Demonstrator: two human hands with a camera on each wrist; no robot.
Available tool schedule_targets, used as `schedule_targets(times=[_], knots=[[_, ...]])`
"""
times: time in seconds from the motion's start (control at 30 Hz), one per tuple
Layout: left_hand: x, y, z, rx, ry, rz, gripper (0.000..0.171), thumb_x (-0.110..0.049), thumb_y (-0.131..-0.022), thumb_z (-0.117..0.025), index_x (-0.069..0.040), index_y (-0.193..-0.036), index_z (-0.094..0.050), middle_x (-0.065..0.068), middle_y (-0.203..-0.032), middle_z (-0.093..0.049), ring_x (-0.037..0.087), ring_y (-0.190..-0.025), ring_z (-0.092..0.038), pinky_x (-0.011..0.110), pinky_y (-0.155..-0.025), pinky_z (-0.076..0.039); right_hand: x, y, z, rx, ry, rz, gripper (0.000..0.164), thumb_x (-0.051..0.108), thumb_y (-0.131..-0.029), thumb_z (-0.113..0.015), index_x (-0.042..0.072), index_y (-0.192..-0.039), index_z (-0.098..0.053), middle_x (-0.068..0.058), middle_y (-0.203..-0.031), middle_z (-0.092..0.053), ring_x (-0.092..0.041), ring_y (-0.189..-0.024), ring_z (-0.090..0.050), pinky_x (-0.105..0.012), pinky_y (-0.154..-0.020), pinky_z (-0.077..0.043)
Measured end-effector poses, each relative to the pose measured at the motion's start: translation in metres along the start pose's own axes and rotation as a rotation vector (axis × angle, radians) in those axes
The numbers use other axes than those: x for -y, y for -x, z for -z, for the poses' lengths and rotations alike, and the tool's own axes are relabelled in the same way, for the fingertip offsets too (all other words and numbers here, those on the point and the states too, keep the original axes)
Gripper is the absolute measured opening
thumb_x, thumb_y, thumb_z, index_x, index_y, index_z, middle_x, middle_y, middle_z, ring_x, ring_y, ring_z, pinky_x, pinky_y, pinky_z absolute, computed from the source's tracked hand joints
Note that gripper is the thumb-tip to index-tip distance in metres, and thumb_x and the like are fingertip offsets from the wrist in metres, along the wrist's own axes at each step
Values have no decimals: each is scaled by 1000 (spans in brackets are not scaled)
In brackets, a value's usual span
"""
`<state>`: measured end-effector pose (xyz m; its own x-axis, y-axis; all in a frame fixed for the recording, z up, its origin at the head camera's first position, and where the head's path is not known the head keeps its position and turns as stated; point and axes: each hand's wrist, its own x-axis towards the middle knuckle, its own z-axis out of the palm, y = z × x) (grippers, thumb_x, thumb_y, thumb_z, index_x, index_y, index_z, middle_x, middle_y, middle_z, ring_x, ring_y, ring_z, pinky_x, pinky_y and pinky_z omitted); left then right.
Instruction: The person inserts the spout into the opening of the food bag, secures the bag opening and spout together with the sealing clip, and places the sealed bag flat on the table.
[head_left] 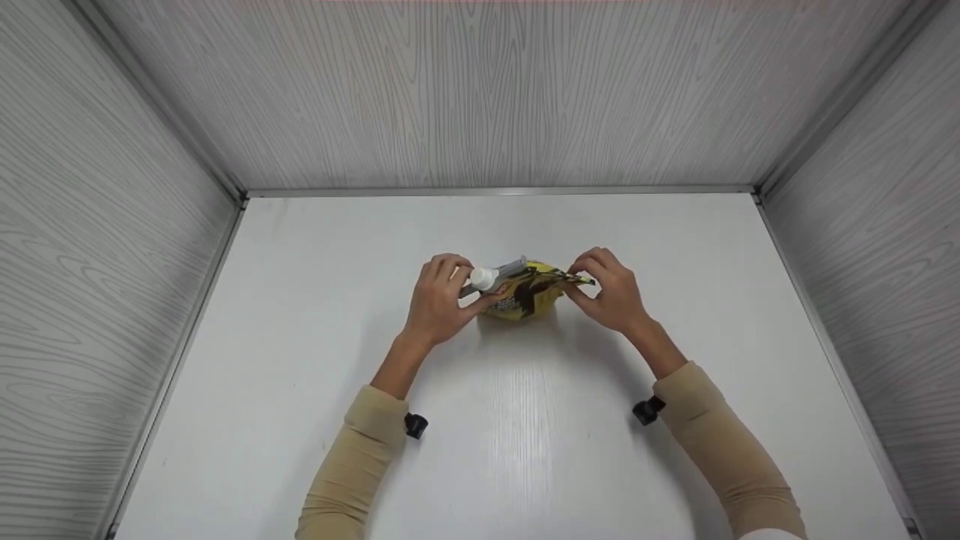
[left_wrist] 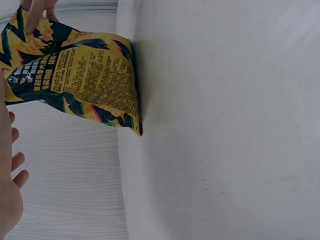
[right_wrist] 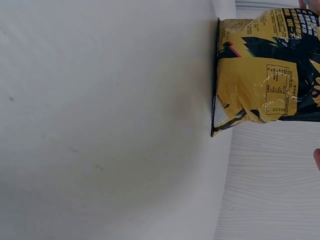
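A yellow and black snack bag [head_left: 529, 296] stands upright on the white table, its printed sides showing in the left wrist view [left_wrist: 95, 75] and the right wrist view [right_wrist: 255, 85]. Along part of its top edge lies a grey bag clip [head_left: 512, 268] with a round white cap [head_left: 484, 278]. My left hand [head_left: 442, 298] holds the clip's left end, thumb on the near side against the bag. The top right corner of the bag is pinched between the thumb and fingers of my right hand [head_left: 609, 291]. The clip is out of sight in both wrist views.
Grey wood-patterned panels [head_left: 480, 97] wall the table [head_left: 517, 450] at the back and both sides. A metal rail [head_left: 495, 191] runs along the back edge. Small black cameras [head_left: 416, 425] sit at both wrists, by the tan sleeves [head_left: 356, 457].
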<state>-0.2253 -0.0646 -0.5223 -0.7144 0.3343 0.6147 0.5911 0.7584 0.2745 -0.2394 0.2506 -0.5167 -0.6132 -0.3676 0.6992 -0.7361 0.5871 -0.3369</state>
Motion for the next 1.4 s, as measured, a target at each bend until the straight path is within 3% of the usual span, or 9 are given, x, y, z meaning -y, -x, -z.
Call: schedule_targets(times=[0.23,0.5,0.83,1.23,1.4], knots=[[-1,1,-1,4,-11,5,54,-52,-91,-79,-4,-114,-70,8,-117,-68,27,-117,-61,45,-107,-52,-1,4,-3,-66,50,18,18,8,-85,-86,3,-95,-71,-13,-96,-67,-24,-81,-62,-40,-66,-52],[-3,1,1,-19,-40,-12,50,-47,-91,-81,-4,-114,-70,9,-114,-69,28,-115,-62,46,-103,-54,-2,8,-3,-147,103,3,18,8,-84,-88,3,-90,-71,-13,-92,-68,-27,-79,-62,-43,-66,-53],[-5,1,4,-35,-48,-13,46,-46,-90,-83,-6,-109,-73,8,-114,-68,29,-117,-62,48,-103,-53,2,8,0,-155,196,27,18,15,-87,-86,3,-87,-72,-12,-89,-68,-29,-79,-64,-42,-61,-52],[-7,2,6,-30,-45,-7,43,-46,-90,-82,-6,-105,-73,8,-116,-69,29,-120,-61,48,-106,-52,8,9,4,-133,316,83,23,23,-95,-79,3,-89,-69,-13,-90,-69,-32,-84,-67,-46,-70,-58],[-9,2,8,-43,-49,-2,44,-48,-91,-80,-7,-103,-73,7,-115,-70,29,-119,-61,48,-105,-52,11,11,4,-135,350,95,23,22,-94,-80,3,-89,-68,-13,-91,-69,-33,-84,-68,-47,-70,-58]])
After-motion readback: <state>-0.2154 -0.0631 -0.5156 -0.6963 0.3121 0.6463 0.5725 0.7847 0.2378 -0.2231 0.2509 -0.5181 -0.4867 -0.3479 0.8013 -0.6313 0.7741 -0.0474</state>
